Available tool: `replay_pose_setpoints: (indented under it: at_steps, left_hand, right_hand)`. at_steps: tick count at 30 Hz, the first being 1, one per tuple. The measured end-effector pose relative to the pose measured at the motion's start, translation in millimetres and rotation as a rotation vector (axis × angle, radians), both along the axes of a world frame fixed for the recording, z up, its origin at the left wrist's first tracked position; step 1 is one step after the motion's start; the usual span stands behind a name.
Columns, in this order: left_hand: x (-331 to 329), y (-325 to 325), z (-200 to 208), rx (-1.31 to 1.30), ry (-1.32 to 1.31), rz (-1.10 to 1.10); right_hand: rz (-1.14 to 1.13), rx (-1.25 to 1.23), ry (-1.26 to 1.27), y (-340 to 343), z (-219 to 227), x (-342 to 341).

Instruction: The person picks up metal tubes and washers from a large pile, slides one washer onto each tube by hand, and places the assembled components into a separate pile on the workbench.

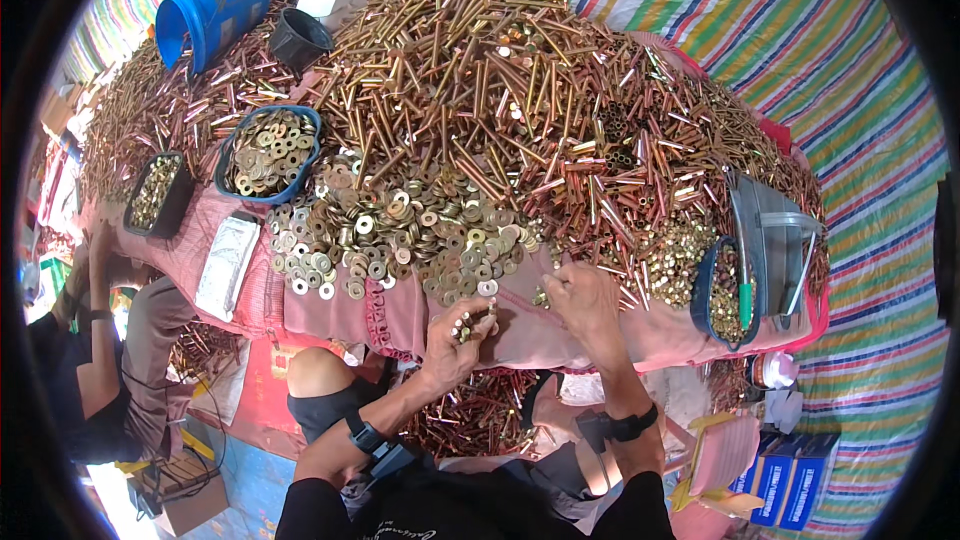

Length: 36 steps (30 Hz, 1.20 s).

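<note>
My left hand (455,345) is closed around a cluster of small brass-coloured metal fasteners (466,326) above the cloth's near edge. Whether they are nuts or bolt ends is too small to tell. To its right, my right hand (588,305) is low over the pink cloth (520,335), fingers curled and thumb side toward the left. Its fingertips are beside a few small nuts, and what they pinch, if anything, is hidden. Just beyond both hands spreads a heap of flat washers (400,225). Behind the washers rises a large pile of long brassy sleeves or bolts (450,70).
A blue basket (318,155) of washers and a dark tray (160,232) of small nuts stand left. Loose nuts (675,265) lie right, beside a blue bin (742,338) and a grey scoop (765,215). A co-worker's arm (100,340) is at far left.
</note>
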<state>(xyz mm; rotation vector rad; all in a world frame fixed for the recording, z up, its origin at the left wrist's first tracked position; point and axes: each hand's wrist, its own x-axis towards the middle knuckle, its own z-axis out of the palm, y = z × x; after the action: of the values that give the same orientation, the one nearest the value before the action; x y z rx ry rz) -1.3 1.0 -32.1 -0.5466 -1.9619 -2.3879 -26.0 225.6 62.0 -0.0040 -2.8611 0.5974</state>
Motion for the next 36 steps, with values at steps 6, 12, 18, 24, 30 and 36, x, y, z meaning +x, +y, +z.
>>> replay_pose_setpoints:
  at_steps: [6, 12, 18, 24, 30, 36]
  left_hand:
    - [1.5, 1.3, 3.3, -0.005, -0.034, 0.003]
    - [0.1, 0.1, 4.7, -0.023, -0.002, 0.004]
    - [0.1, -0.8, 8.2, -0.069, 0.015, 0.01]
    - [-4.3, -3.0, 7.8, -0.154, 0.171, 0.022]
    - [-4.1, -5.2, 6.3, -0.147, 0.118, -0.019]
    - [-3.9, -3.4, 7.6, -0.14, 0.159, 0.011]
  right_hand:
    - [0.064, 0.164, -0.21, -5.5, -10.7, -4.7]
    - [0.067, 0.014, -0.109, -13.5, 0.2, -4.0]
    - [0.069, -1.04, -0.442, -23.5, 20.2, 12.1]
    - [0.468, -0.854, -0.204, -32.2, 7.4, 8.2]
    - [0.409, -0.94, -0.117, -39.3, 9.2, 18.5]
    - [0.501, -0.699, 0.045, -44.3, 19.8, 21.0]
